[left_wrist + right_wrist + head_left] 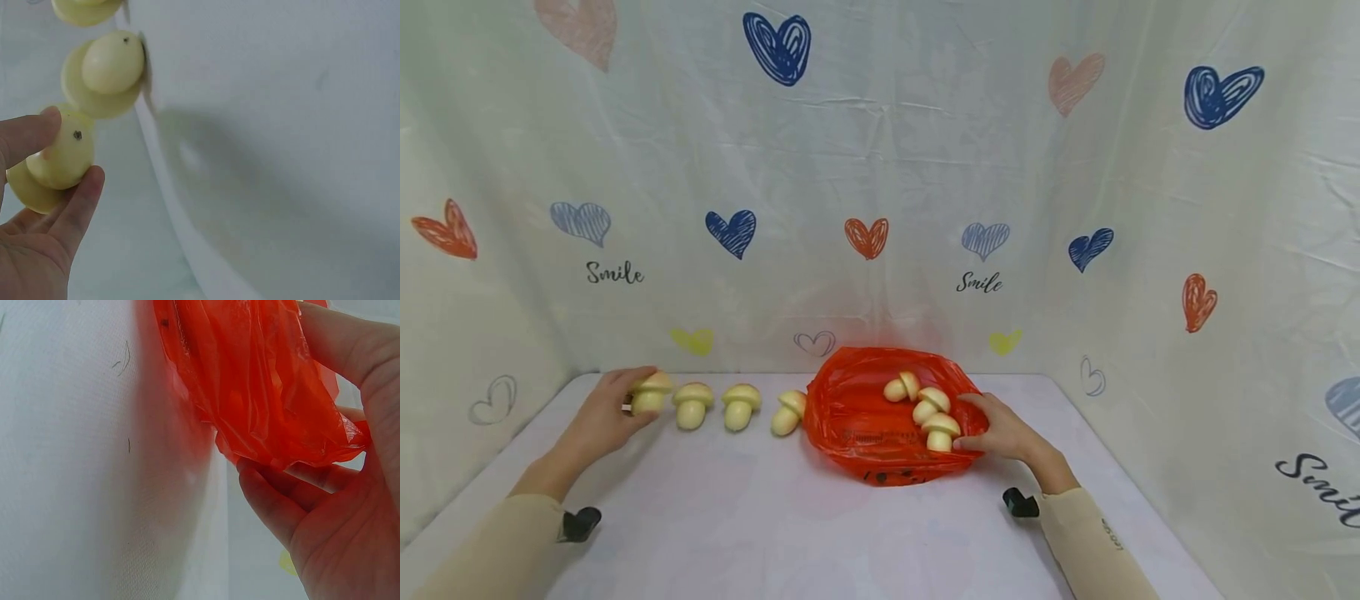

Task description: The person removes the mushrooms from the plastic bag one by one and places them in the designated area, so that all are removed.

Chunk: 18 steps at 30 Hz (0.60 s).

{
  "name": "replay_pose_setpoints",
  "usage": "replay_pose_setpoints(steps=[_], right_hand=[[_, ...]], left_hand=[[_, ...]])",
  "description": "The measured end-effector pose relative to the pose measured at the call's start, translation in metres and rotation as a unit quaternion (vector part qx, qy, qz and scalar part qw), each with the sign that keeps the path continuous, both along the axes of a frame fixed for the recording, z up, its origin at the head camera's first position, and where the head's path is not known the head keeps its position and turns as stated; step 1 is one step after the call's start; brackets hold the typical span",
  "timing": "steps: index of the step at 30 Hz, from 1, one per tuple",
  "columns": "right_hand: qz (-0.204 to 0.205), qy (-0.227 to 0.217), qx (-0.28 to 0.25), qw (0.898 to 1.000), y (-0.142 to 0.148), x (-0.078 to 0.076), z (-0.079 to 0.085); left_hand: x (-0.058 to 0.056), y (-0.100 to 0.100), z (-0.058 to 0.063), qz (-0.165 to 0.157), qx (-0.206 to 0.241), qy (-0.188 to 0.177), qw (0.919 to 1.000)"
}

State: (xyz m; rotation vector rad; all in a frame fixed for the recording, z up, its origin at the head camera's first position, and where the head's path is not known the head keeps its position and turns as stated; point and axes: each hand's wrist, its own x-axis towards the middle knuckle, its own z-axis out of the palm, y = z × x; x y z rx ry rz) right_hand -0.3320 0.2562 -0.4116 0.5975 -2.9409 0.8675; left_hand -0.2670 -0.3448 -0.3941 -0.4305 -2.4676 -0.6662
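Observation:
At the left end of a row of pale yellow mushrooms, my left hand [613, 408] grips one mushroom [651, 393] between thumb and fingers. The left wrist view shows the thumb on one side of its rounded stem [65, 150] and fingertips on the other. Beside it stand two upright mushrooms [692, 405] [741, 406], and a tilted one [788, 412] rests by the bag. My right hand [1003, 429] holds the right side of an open red plastic bag [857, 425]. Inside lie three mushrooms [902, 387] [932, 404] [941, 432]. Crumpled plastic partly covers the right fingers in the right wrist view.
A white-covered table [820, 533] carries everything. Pale curtains [880, 167] printed with hearts and "Smile" rise behind it and along both sides. Small black devices [580, 524] [1021, 502] sit at both wrists.

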Motion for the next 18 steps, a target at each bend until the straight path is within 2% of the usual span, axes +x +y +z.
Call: replay_pose_setpoints(steps=[6, 18], right_hand=[[-0.004, -0.003, 0.002, 1.000, 0.000, -0.001, 0.000], [-0.006, -0.005, -0.004, 1.000, 0.001, -0.003, -0.004]], left_hand=[[-0.002, -0.010, -0.004, 0.022, -0.005, -0.031, 0.9993], [-0.006, -0.023, -0.012, 0.029, -0.016, -0.126, 0.9914]])
